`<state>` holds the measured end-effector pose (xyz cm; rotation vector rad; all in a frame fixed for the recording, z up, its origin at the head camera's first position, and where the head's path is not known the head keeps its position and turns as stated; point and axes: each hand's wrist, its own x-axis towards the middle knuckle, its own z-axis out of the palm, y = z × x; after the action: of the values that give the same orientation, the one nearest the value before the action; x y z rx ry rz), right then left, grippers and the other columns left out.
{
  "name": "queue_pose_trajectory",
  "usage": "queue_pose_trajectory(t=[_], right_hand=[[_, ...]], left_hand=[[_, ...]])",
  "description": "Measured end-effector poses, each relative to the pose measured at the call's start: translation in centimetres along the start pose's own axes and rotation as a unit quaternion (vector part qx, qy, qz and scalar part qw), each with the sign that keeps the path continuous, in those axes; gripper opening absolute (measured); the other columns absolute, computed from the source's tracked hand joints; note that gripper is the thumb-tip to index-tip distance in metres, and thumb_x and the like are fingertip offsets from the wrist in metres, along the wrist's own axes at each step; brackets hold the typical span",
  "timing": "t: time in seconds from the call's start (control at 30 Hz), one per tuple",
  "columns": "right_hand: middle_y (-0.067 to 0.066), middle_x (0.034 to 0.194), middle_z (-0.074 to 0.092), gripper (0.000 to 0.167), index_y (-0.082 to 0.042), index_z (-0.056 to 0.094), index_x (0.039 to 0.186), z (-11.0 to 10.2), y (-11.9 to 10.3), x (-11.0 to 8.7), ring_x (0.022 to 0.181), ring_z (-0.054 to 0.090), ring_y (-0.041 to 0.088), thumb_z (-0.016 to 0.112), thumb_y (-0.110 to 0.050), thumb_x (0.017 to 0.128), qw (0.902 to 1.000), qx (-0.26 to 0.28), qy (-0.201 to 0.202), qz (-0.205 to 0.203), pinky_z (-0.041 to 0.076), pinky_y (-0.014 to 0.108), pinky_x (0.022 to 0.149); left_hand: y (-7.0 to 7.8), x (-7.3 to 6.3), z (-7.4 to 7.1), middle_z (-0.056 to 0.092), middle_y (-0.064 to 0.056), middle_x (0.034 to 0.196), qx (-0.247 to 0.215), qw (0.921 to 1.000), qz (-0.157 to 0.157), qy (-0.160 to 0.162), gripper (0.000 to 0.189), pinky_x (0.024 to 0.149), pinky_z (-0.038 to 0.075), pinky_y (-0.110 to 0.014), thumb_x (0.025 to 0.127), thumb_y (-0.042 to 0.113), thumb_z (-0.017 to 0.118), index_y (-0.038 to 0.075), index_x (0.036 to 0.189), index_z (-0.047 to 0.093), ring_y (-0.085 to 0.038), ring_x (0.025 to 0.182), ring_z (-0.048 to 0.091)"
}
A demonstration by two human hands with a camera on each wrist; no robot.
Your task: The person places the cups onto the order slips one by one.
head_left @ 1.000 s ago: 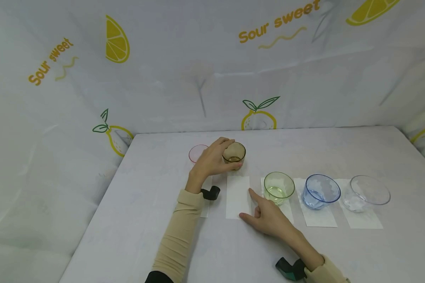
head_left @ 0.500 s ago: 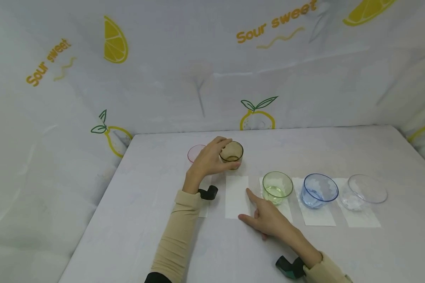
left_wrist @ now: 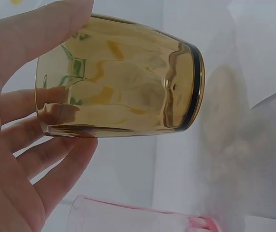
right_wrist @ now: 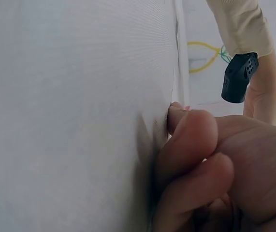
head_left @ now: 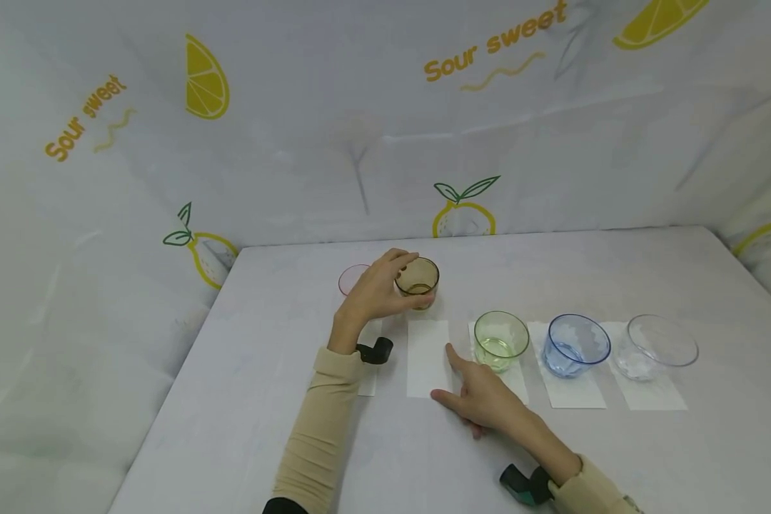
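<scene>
An amber drinking glass [head_left: 417, 285] is gripped by my left hand [head_left: 375, 289] near the back of the table, thumb on one side and fingers on the other. In the left wrist view the amber glass [left_wrist: 123, 82] shows a small gap between its base and the table surface. My right hand [head_left: 485, 396] lies low over the table, its index finger and thumb stretched out at the right edge of a white paper rectangle [head_left: 427, 360]. The right hand's other fingers [right_wrist: 196, 140] are bent under it. Whether the thumb presses the paper is not plain.
Behind the left hand stands a pink-rimmed glass [head_left: 350, 280], partly hidden. To the right, a green glass [head_left: 501, 343], a blue glass [head_left: 575, 346] and a clear glass [head_left: 655, 350] stand on white papers. Another paper [head_left: 368, 378] lies below the left wrist.
The hands and the amber glass keep nearly the same places. The whole head view has shifted slightly. A bent finger of the right hand shows a little more below the palm.
</scene>
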<state>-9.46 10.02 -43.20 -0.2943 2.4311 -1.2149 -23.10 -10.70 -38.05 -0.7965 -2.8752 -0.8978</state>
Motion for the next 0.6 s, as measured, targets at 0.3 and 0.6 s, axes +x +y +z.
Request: queue_pose_trajectory(t=[0.3,0.6], right_hand=[[-0.003,0.045,0.051,0.088,0.001,0.023,0.161,0.0,0.0,0.0,0.03,0.048,0.007,0.074,-0.027,0.095,1.0,0.005,-0.006,0.0,0.034,0.021,0.036],[-0.001,0.046,0.054,0.087,0.002,0.021,0.161,-0.1,-0.1,-0.1,0.03,0.048,0.008,0.072,-0.027,0.097,0.9998,0.002,-0.02,0.003,0.035,0.021,0.036]], left_hand=[[0.3,-0.2,-0.4,0.054,-0.009,0.149,-0.004,1.0,-0.003,-0.003,0.083,0.109,0.05,-0.047,0.082,0.043,0.085,0.008,0.149,0.052,-0.028,0.132,0.058],[0.9,-0.6,-1.2,0.054,-0.009,0.149,-0.004,0.9995,0.004,-0.031,0.081,0.109,0.05,-0.047,0.082,0.042,0.085,0.009,0.149,0.052,-0.026,0.132,0.057]])
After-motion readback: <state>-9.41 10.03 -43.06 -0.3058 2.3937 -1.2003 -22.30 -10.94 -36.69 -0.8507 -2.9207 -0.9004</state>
